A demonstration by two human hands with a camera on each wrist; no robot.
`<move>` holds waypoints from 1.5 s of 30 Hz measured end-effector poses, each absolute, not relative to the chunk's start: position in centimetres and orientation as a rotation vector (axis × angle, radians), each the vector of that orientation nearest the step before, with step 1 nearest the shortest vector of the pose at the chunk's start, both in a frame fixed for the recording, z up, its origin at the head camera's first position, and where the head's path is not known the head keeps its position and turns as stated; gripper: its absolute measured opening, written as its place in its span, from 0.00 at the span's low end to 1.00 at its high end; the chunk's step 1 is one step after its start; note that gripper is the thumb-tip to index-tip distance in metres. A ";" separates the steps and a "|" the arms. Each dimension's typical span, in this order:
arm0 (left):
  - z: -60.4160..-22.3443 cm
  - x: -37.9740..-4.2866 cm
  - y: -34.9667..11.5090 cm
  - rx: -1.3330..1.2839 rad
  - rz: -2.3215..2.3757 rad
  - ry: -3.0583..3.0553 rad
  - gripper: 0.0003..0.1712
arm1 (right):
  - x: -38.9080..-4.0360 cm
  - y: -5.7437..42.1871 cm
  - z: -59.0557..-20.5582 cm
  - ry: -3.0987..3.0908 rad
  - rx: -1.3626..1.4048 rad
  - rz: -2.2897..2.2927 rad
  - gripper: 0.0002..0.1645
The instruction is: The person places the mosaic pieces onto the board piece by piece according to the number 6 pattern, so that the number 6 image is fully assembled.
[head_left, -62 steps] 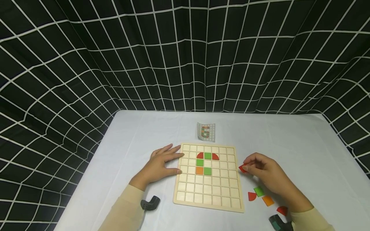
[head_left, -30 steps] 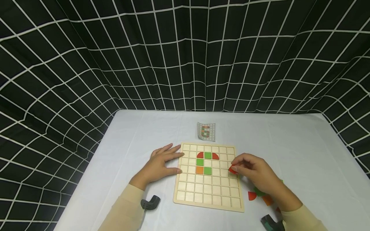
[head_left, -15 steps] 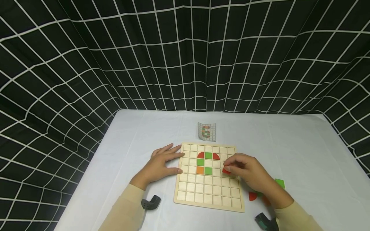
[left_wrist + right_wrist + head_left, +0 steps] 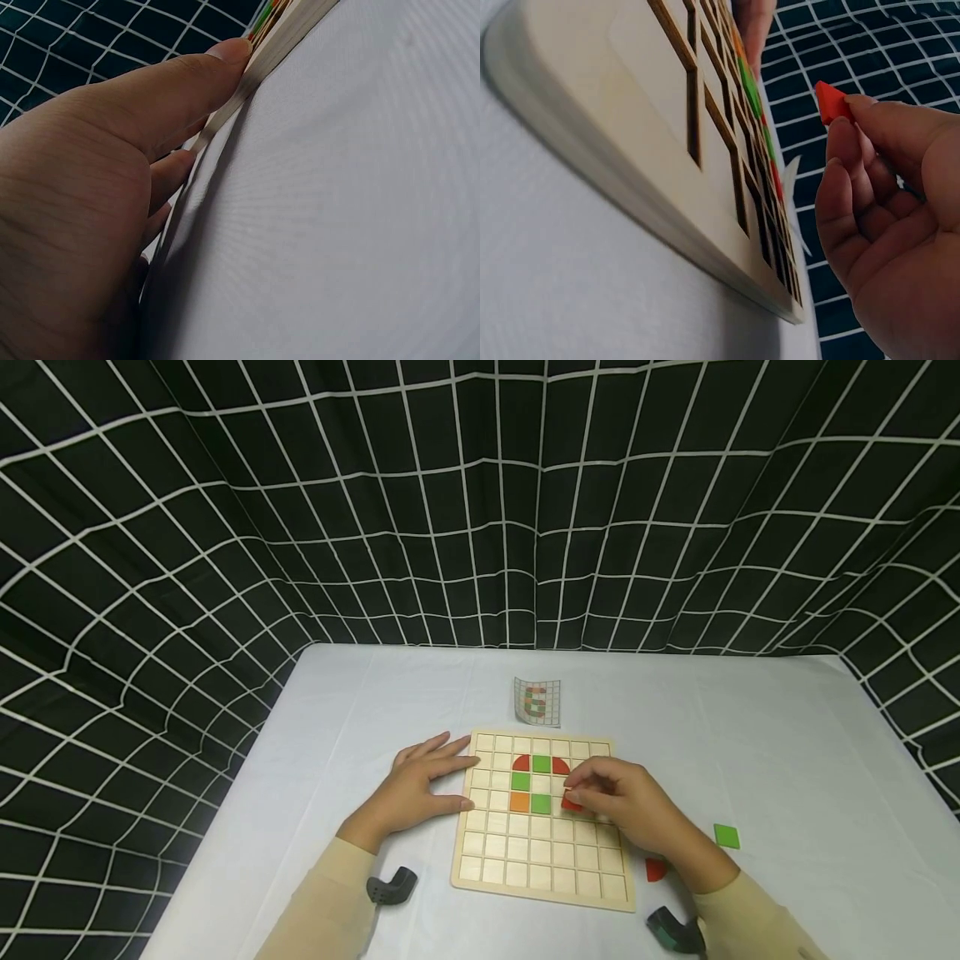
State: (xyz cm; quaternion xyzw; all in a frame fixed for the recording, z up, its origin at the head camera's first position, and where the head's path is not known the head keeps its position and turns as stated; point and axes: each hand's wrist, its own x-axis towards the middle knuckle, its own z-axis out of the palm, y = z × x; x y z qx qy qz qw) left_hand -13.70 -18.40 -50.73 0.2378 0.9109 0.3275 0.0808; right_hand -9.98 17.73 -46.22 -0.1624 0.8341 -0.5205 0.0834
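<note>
A wooden grid board (image 4: 517, 867) lies on the white table. Set in its cells are red quarter-circle tiles (image 4: 522, 763) at two corners, an orange square (image 4: 519, 802) and several green squares (image 4: 540, 804). My left hand (image 4: 416, 793) rests with fingers spread along the board's left edge; its thumb touches the edge in the left wrist view. Above the board's right half, my right hand (image 4: 630, 802) pinches a red tile (image 4: 832, 103) between thumb and fingertips. That tile is just right of the lower green square in the head view, partly covered by the fingers.
Behind the board lies a small printed grid card (image 4: 537, 702) with a coloured pattern. To the right are a loose green square (image 4: 727, 836) and a red tile (image 4: 656, 869) partly behind the right forearm. A black grid-patterned curtain (image 4: 420, 527) hangs around the table.
My right hand has carried the red tile leftward from beside the board to over its cells. The forearm now covers some loose tiles. My left hand stays in place.
</note>
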 end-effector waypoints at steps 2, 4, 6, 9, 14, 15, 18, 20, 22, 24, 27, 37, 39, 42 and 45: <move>-50.8 -13.7 -18.4 0.714 0.978 2.724 0.40 | -10.1 17.6 -46.3 2.478 -0.473 -1.550 0.05; -50.8 -13.7 -18.4 0.717 0.977 2.725 0.40 | -10.2 17.4 -46.5 2.472 -0.474 -1.546 0.05; -50.8 -13.7 -18.4 0.719 0.974 2.726 0.40 | -10.2 17.2 -46.6 2.461 -0.481 -1.549 0.05; -50.8 -13.7 -18.4 0.720 0.975 2.726 0.40 | -10.3 17.0 -46.9 2.452 -0.495 -1.548 0.05; -50.8 -13.7 -18.4 0.712 0.981 2.723 0.40 | -10.5 16.8 -47.3 2.445 -0.489 -1.532 0.04; -50.8 -13.7 -18.4 0.710 0.982 2.722 0.40 | -10.5 16.8 -47.4 2.448 -0.485 -1.525 0.04; -50.8 -13.7 -18.4 0.712 0.984 2.721 0.40 | -10.6 16.8 -47.6 2.465 -0.479 -1.506 0.04; -50.8 -13.7 -18.4 0.715 0.986 2.723 0.40 | -10.6 16.8 -47.7 2.477 -0.480 -1.492 0.04; -50.8 -13.7 -18.4 0.718 0.985 2.725 0.40 | -10.7 16.8 -47.8 2.494 -0.490 -1.475 0.05; -50.8 -13.7 -18.4 0.717 0.984 2.725 0.40 | -10.7 16.8 -48.0 2.509 -0.503 -1.459 0.06; -50.8 -13.7 -18.4 0.715 0.982 2.724 0.40 | -10.7 16.7 -48.2 2.525 -0.526 -1.431 0.06; -50.6 -13.6 -18.4 0.707 0.986 2.714 0.40 | -10.6 16.5 -47.9 2.557 -0.542 -1.361 0.06; -50.6 -13.6 -18.4 0.704 0.990 2.714 0.40 | -10.6 16.5 -47.9 2.561 -0.545 -1.356 0.07; -50.7 -13.6 -18.4 0.705 0.996 2.715 0.40 | -10.6 16.6 -47.9 2.568 -0.548 -1.352 0.07; -50.7 -13.7 -18.4 0.706 0.994 2.717 0.40 | -10.7 16.7 -47.9 2.574 -0.549 -1.347 0.07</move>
